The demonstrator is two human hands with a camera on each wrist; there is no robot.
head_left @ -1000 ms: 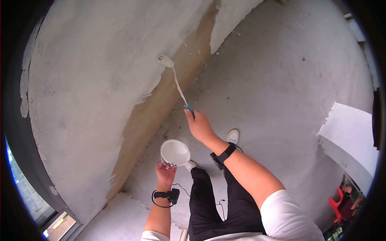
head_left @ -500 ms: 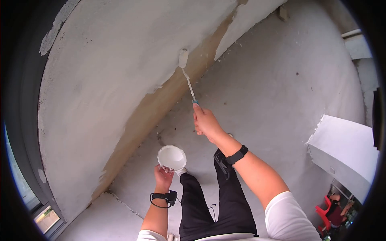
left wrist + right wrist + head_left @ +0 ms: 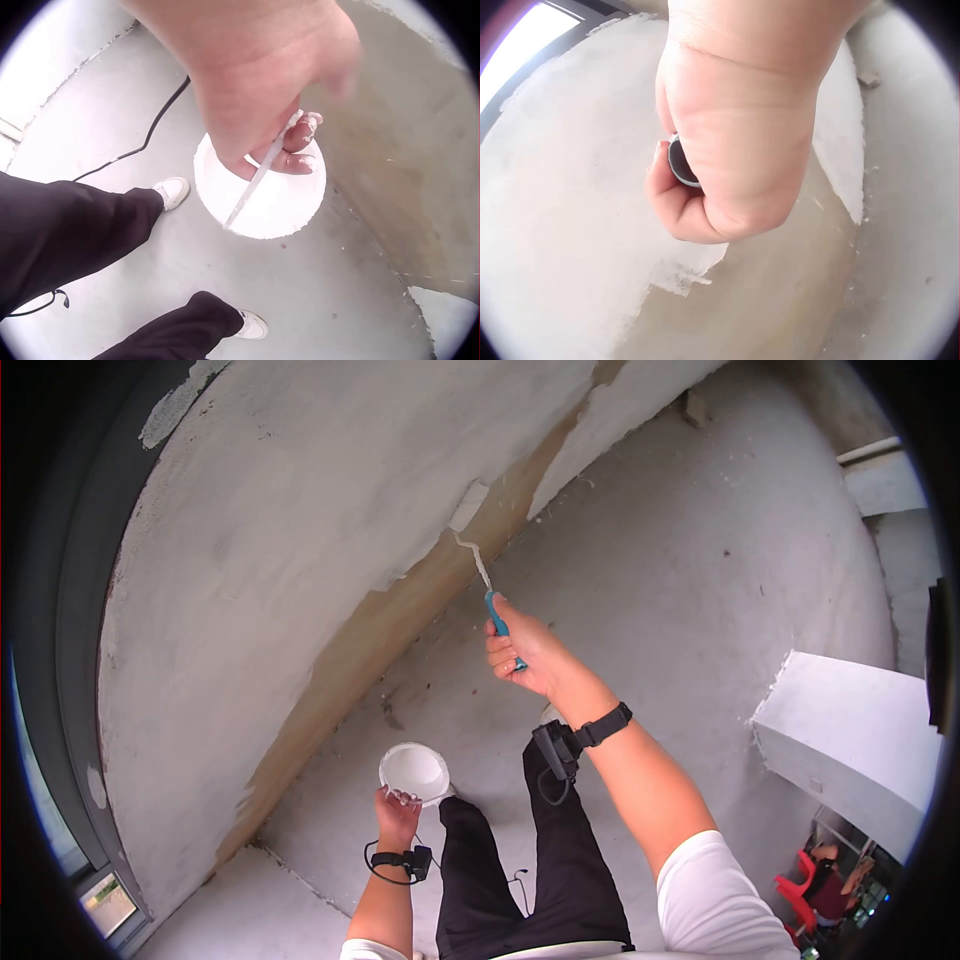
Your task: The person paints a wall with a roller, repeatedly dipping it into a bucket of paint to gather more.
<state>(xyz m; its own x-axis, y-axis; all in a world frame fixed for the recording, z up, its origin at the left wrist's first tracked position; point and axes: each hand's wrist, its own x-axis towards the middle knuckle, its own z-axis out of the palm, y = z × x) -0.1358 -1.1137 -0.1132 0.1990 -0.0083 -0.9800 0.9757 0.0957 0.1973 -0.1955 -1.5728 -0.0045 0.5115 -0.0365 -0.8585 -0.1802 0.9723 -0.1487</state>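
My right hand (image 3: pixel 525 650) grips the blue handle of a paint roller (image 3: pixel 468 507). Its white sleeve lies against the wall (image 3: pixel 250 550), where white paint meets a bare tan strip (image 3: pixel 330 670). In the right wrist view, curled fingers wrap the handle (image 3: pixel 679 161), whose dark end shows, while the roller's head is hidden behind the hand. Lower left, my left hand (image 3: pixel 398 815) holds a white bucket (image 3: pixel 385 762) by its bail. Paint-smeared fingers hook round that bail (image 3: pixel 244 199) in the left wrist view, with the bucket hanging below.
Grey concrete floor (image 3: pixel 620 580) meets the wall's foot. A white boxed ledge (image 3: pixel 850 710) juts out at right. Beyond it, a person sits by a red chair (image 3: pixel 797 890). A dark window frame (image 3: pixel 60 610) runs along the left. Black cable (image 3: pixel 154 124) trails from my left wrist.
The roller has moved rightward along the tan strip's upper edge and its sleeve now tilts differently. The bucket stays in my left hand, slightly further left as the head view shifts.
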